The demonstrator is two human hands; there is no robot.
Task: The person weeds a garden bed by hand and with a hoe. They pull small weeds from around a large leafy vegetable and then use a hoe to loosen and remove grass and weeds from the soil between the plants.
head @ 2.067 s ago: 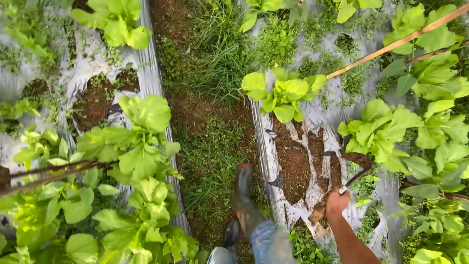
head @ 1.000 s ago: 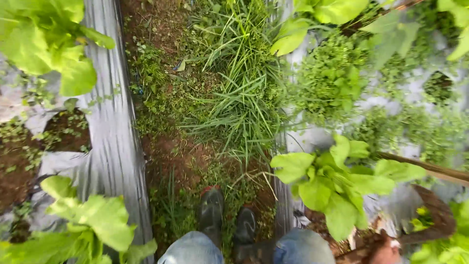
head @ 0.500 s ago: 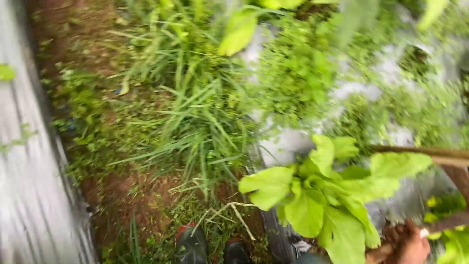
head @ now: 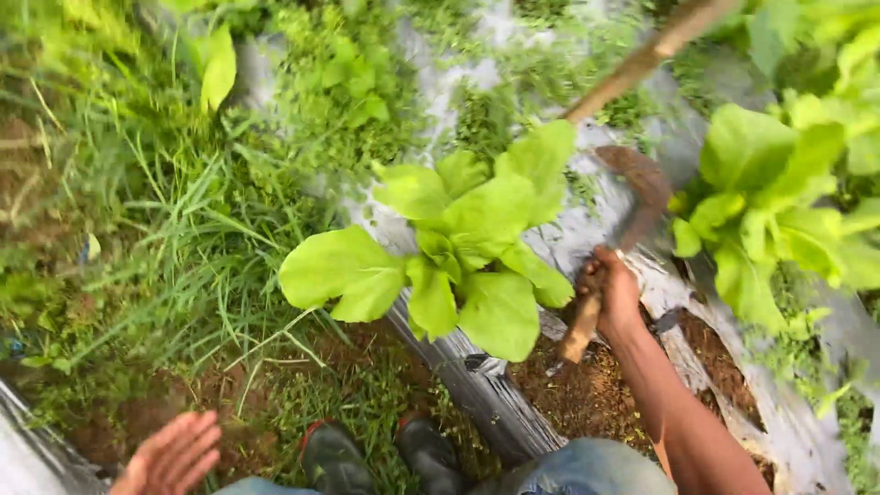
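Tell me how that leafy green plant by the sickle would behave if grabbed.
The plant would likely feel floppy and light: its leaves are broad and thin. They probably tear easily. Rooted in the bed, it should resist a pull. The right hand grips the sickle beside it.

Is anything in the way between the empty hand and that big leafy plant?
Only grass and weeds lie between the open left hand and the leafy plant. The right hand grips a sickle beside it.

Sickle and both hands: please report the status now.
Right hand grips sickle beside lettuce plant. Left hand open, empty, above soil. Bamboo stick crosses behind.
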